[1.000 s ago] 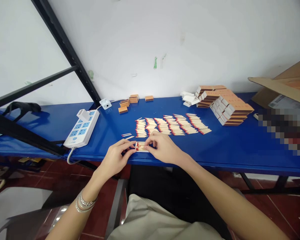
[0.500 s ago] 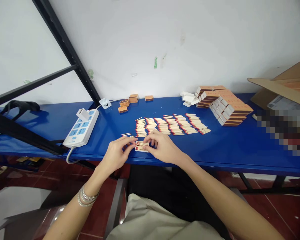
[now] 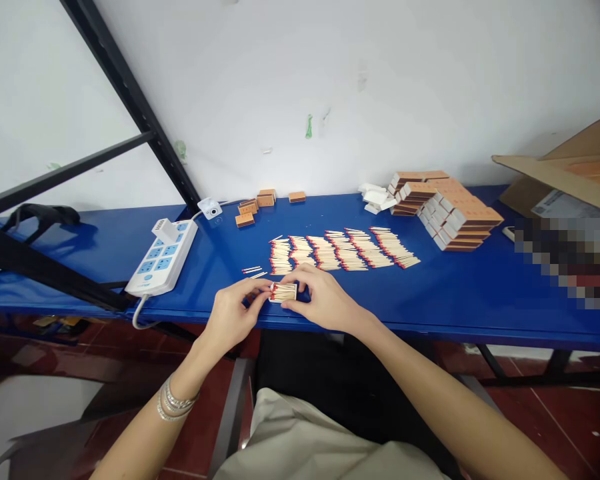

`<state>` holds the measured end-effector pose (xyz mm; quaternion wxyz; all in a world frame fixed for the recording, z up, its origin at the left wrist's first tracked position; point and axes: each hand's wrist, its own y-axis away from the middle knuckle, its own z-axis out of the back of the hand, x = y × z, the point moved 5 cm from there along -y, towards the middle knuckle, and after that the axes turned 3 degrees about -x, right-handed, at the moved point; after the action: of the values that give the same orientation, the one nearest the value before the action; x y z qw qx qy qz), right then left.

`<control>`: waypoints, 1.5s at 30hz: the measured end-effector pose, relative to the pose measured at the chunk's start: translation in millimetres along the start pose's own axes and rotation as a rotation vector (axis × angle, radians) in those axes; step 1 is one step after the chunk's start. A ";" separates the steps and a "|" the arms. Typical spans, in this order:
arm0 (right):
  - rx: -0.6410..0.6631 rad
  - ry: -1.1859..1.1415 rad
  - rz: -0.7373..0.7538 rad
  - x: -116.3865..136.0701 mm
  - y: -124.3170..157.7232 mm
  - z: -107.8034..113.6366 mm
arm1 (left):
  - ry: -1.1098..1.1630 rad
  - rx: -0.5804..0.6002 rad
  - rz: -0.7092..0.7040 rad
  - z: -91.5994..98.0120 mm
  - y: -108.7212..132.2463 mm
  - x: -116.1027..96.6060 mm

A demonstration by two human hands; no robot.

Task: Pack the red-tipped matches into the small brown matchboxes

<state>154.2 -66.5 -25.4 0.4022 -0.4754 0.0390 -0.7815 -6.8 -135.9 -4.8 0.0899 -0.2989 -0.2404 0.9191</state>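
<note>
A small white matchbox tray filled with red-tipped matches rests near the front edge of the blue table. My left hand pinches its left end with the fingertips. My right hand curls around its right end and front side. Just behind the tray, several neat bundles of matches lie in a row. Two or three loose matches lie to the left of that row.
A white and blue power strip lies at the left. Small brown boxes sit near the wall. A stack of matchboxes and white trays stand at the right, beside an open cardboard carton. A black metal frame slants at the left.
Both hands have closed in on the tray of matches and squared it up between them; the matches now lie packed inside it. The view has shifted slightly.
</note>
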 end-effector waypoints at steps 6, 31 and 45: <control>-0.004 -0.013 0.015 1.0 1.9 1.4 | -0.152 -0.034 -0.243 -4.4 8.6 -16.7; 0.039 -0.054 0.053 6.8 5.8 4.3 | -0.786 0.293 -0.314 -2.6 -33.0 23.9; 0.035 -0.065 0.040 5.2 5.5 4.9 | -0.715 0.382 -0.282 -1.6 -47.3 31.1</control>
<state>160.1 -72.0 -21.5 0.4270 -0.4924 0.0218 -0.7581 -29.9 -84.6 1.7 0.1795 0.0962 -0.1204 0.9716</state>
